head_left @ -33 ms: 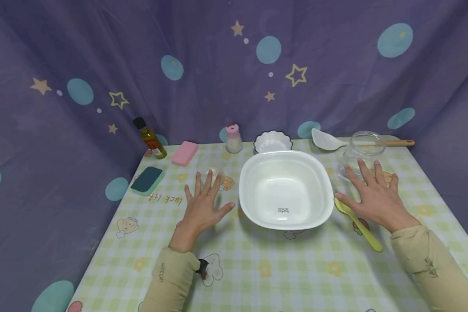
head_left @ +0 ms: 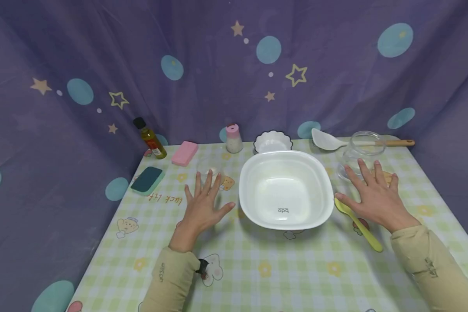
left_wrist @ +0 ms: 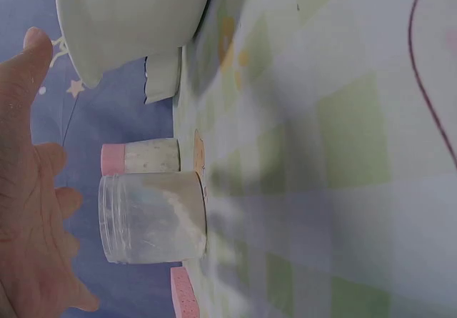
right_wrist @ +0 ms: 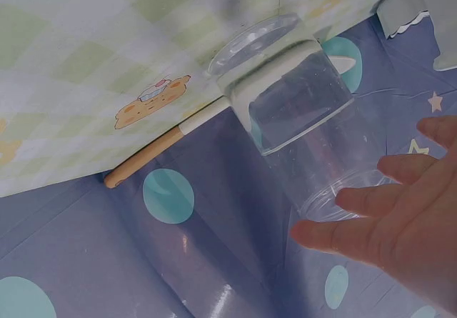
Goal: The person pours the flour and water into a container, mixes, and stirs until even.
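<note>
Holding left hand (head_left: pixel 203 209) and right hand (head_left: pixel 375 200) aloft, fingers (head_left: pixel 365 172) spread wide, empty, flanking the white basin (head_left: pixel 284 184), probably centred for two-handed reach!

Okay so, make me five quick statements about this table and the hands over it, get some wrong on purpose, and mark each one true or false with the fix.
1. In the head view, a white basin sits between the left hand and the right hand. True.
2. The right hand is clenched into a fist. False: its fingers are spread and straight.
3. A spoon lies to the right of the basin. True.
4. That spoon is dark blue. False: it is yellow-green.
5. A pink-lidded shaker stands upright toward the back of the table. True.
</note>
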A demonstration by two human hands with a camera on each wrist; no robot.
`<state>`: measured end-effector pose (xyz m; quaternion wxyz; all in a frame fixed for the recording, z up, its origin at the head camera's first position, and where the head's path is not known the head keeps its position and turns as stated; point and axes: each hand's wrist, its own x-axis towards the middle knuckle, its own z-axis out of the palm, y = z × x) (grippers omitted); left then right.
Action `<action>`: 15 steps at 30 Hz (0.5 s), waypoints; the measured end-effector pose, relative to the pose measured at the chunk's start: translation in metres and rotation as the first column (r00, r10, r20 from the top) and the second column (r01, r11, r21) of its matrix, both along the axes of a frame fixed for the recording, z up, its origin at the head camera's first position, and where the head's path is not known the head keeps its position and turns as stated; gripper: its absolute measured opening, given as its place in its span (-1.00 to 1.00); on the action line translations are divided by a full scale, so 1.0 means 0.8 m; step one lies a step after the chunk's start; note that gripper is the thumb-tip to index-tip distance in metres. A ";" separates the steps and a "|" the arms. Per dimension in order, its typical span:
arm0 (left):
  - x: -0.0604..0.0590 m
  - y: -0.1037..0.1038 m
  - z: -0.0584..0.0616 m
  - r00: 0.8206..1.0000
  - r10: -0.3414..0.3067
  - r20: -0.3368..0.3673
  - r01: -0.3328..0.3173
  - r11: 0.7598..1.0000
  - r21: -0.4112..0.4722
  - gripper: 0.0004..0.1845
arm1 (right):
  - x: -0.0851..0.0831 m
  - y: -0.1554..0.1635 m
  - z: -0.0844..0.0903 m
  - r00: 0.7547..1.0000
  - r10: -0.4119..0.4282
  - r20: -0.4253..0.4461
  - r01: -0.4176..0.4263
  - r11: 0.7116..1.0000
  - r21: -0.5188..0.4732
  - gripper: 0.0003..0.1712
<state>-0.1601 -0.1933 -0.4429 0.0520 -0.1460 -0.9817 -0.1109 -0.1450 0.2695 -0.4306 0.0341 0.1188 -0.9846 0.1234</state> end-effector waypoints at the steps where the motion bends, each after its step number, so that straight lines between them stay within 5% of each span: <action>1: 0.000 0.000 0.000 1.000 -0.001 -0.002 0.001 1.000 0.001 0.02 | 0.000 0.000 0.000 1.000 0.001 0.001 -0.001 1.000 0.000 0.04; 15: 0.000 0.001 -0.001 1.000 -0.011 -0.015 0.011 1.000 0.002 0.02 | -0.003 -0.001 0.001 1.000 0.009 0.000 -0.009 1.000 0.011 0.04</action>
